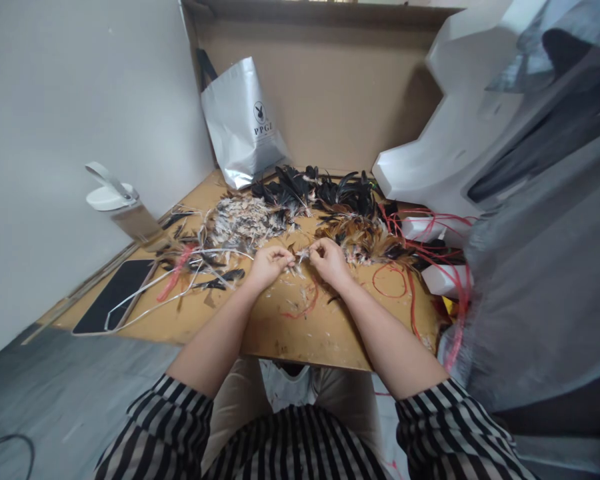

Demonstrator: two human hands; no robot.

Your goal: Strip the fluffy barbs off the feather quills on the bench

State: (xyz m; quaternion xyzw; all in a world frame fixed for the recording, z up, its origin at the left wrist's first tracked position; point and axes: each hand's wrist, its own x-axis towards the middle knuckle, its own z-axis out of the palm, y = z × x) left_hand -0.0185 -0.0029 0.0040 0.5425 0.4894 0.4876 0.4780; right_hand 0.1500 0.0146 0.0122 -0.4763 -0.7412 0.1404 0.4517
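Both hands meet over the middle of the wooden table, a short gap between them. My left hand [271, 267] is closed in a pinch at the end of a small feather tuft [301, 255]. From the other side, my right hand [330, 261] pinches the same tuft, its fingertips pressed together. Just beyond the right hand lies a pile of brown feathers [363, 233]. A heap of pale, fluffy feathers [245, 220] spreads beyond the left hand, and black feathers [325, 190] are bunched at the back.
A silver bag [237, 127] leans at the back left. A lidded cup [135, 213] and a phone [114, 297] with white cord on it are at the left. Red strings [437, 250] tangle around white blocks [447, 280] at the right, beside grey cloth [545, 280].
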